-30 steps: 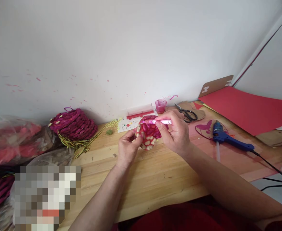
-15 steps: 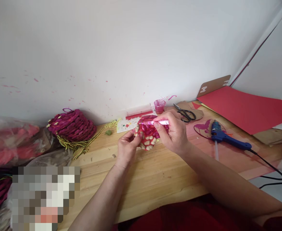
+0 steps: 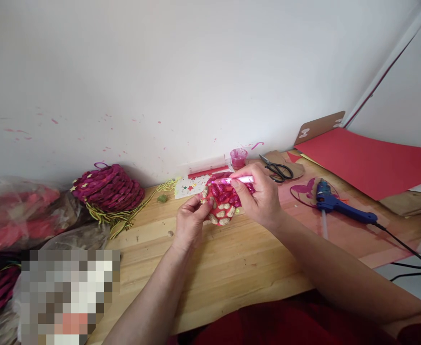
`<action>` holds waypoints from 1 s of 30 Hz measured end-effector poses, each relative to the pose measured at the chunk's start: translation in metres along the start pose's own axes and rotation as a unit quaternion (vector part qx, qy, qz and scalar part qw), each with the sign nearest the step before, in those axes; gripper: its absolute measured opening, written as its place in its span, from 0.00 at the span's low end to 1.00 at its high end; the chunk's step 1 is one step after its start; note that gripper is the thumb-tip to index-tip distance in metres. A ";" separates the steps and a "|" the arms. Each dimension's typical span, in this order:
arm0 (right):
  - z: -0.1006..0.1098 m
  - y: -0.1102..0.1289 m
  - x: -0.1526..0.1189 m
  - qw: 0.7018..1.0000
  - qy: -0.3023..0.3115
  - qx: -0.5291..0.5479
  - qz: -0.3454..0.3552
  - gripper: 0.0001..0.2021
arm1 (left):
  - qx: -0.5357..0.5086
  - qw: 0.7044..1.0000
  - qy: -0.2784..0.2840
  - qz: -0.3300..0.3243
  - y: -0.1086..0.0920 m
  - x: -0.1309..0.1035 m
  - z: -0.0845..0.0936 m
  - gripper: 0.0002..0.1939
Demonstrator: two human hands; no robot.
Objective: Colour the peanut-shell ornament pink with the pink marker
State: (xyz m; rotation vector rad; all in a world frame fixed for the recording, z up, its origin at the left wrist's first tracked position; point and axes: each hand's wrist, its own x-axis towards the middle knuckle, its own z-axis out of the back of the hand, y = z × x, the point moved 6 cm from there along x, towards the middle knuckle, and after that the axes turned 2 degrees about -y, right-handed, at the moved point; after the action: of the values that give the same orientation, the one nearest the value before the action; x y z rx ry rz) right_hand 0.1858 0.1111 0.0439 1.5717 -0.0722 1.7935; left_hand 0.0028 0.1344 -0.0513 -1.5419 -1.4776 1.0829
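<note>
Nearest, on the wooden table (image 3: 232, 273) side, the left hand (image 3: 189, 223) pinches the lower-left rim of a red disc (image 3: 225, 197), which extends from those fingers toward 1 to 3 o'clock. Pale peanuts (image 3: 225, 221) occupy its near portion, glossy magenta ones its far and right portions. The disc is roughly round, showing no clear long axis, and lies toward 9 o'clock from the right hand (image 3: 264, 199). The left hand is the one visibly in contact; whether the right also touches it cannot be told. The right hand grasps a slender white brush (image 3: 245, 179), its long axis running from 3 to 9 o'clock across the disc's far part, tip leftward. Beyond, a cup (image 3: 238, 160) of pink paint stands toward 1 o'clock from the disc.
</note>
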 end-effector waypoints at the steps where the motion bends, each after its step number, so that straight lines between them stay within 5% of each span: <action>1: 0.001 -0.002 0.001 1.000 -0.002 -0.001 -0.005 0.01 | 0.000 1.000 0.002 0.002 0.000 0.000 0.000 0.24; 30: 0.000 -0.001 0.001 0.999 0.005 -0.043 0.021 0.01 | -0.025 0.999 -0.010 0.028 0.002 -0.002 -0.002 0.24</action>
State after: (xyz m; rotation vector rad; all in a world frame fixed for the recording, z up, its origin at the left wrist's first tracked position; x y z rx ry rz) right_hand 0.1862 0.1126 0.0443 1.5114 -0.1763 1.8051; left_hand 0.0051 0.1327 -0.0520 -1.6198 -1.4926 1.1050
